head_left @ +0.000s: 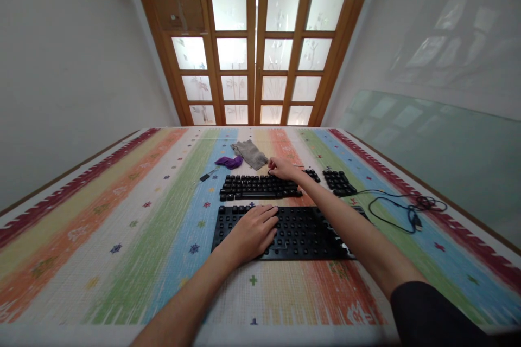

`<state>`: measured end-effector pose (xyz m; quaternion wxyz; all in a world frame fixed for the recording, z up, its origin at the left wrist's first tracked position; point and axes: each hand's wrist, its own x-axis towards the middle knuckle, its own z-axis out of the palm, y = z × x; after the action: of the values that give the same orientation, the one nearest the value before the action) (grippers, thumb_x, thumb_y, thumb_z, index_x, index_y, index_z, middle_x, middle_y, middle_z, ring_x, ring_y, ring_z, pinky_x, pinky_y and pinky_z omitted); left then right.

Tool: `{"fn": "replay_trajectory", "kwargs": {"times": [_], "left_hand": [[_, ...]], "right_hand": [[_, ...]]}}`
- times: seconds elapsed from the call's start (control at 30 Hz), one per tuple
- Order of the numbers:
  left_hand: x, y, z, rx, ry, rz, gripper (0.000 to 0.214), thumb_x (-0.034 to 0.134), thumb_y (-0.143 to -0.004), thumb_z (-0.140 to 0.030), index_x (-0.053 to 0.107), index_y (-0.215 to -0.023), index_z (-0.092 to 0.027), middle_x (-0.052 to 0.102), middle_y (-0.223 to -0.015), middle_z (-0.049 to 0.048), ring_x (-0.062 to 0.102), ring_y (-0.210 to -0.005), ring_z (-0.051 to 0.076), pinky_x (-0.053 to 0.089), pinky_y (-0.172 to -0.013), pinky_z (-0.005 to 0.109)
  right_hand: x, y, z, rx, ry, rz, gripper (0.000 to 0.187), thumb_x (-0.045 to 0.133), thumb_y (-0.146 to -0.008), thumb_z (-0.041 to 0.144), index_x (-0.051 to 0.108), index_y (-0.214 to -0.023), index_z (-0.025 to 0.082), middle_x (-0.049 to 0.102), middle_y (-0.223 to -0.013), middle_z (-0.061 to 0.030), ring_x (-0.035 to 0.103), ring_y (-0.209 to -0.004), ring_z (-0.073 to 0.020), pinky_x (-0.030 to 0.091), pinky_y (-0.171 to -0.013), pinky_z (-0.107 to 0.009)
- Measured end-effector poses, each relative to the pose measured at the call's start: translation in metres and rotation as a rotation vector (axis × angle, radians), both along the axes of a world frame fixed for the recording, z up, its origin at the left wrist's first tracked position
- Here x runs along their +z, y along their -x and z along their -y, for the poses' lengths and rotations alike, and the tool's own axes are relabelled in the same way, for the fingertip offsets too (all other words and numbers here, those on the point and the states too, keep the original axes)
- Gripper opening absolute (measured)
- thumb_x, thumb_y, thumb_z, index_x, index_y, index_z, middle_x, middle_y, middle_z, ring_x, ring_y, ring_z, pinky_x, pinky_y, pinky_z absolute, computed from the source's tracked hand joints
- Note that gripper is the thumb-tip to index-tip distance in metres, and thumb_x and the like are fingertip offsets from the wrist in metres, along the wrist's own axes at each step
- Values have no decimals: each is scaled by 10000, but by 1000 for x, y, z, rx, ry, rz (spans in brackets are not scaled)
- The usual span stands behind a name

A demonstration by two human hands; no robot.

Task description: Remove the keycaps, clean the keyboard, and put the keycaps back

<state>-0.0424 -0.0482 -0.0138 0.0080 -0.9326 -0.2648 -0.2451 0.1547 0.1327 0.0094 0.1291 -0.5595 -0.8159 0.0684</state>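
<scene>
A black keyboard base [309, 233] with most of its keycaps off lies flat in front of me. My left hand [254, 230] rests palm down on its left half, fingers spread and lying on the surface. Beyond it, loose black keycaps [256, 185] are laid out in rows, like a keyboard's layout. My right hand [283, 168] reaches over to the far edge of these rows, thumb and fingertips pinched together at a small black keycap. The right forearm passes over the base and hides part of both the base and the rows.
Behind the rows lie a grey cloth [251, 154] and a purple cloth [230, 162]. A small black object [204, 177] with thin wire is at left. More keycaps [339, 181] and a coiled USB cable [419, 207] sit at right, on a striped tablecloth [134, 238].
</scene>
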Motion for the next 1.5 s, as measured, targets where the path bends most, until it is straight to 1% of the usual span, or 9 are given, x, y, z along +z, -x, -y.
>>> {"fn": "replay_trajectory", "kwargs": {"times": [0.1,0.33,0.63,0.83,0.93,1.03,1.23,1.33,1.5], "left_hand": [[1,0,0,13,27,-2,256,469,-951,-214,583,-1169,-141,614,-1323,125,561,-1249,240,432,-1093,451],[-1,0,-1,3,31,4,271,471,-951,-223,572,-1191,-145,602,-1335,139,551,-1264,239,425,-1100,445],[-4,1,0,10,42,-13,284,458,-962,-220,555,-1215,-135,579,-1364,134,511,-1307,236,396,-1127,444],[-4,0,1,29,-20,-71,308,437,-976,-240,552,-1239,-127,566,-1383,128,491,-1327,239,371,-1143,435],[-6,0,0,37,-45,-87,328,439,-983,-260,545,-1260,-121,546,-1406,126,474,-1342,245,376,-1141,416],[-8,0,-1,43,-57,-95,352,437,-989,-277,539,-1281,-110,527,-1425,132,461,-1353,256,379,-1140,421],[-7,0,-1,45,-35,-112,356,430,-993,-288,549,-1280,-113,519,-1433,133,454,-1359,256,381,-1140,432],[-5,0,-1,53,-18,-116,358,423,-993,-288,549,-1285,-124,518,-1435,126,442,-1369,251,377,-1144,440],[-3,1,0,45,-17,-117,360,409,-999,-288,546,-1296,-138,508,-1445,121,431,-1378,238,376,-1148,444]], "right_hand": [[-2,1,0,11,-8,36,130,619,-833,139,681,-943,165,742,-966,-79,664,-908,-195,463,-788,-263],[-3,5,-3,7,-40,93,173,598,-825,144,724,-942,162,749,-981,-105,668,-947,-232,467,-826,-289],[7,7,11,18,-112,-7,189,596,-846,145,682,-1014,157,742,-962,-92,648,-941,-216,459,-851,-303],[14,-5,47,95,-125,-152,142,561,-897,206,664,-977,152,728,-929,-69,656,-866,-169,481,-793,-268],[13,-18,73,225,-81,-374,125,587,-863,206,666,-941,148,718,-898,-66,653,-820,-168,492,-788,-281],[9,-32,101,304,-58,-437,131,599,-861,250,664,-939,167,705,-906,-59,641,-812,-169,497,-777,-291],[-1,-46,138,399,-71,-370,115,569,-898,244,648,-951,180,686,-895,-62,619,-839,-180,492,-780,-312],[-5,-45,145,461,-152,-311,119,542,-922,230,641,-947,169,674,-868,-68,604,-824,-186,481,-774,-327],[-8,-40,146,448,-218,-299,107,545,-931,228,634,-946,169,667,-858,-63,596,-811,-183,466,-761,-320]]}}
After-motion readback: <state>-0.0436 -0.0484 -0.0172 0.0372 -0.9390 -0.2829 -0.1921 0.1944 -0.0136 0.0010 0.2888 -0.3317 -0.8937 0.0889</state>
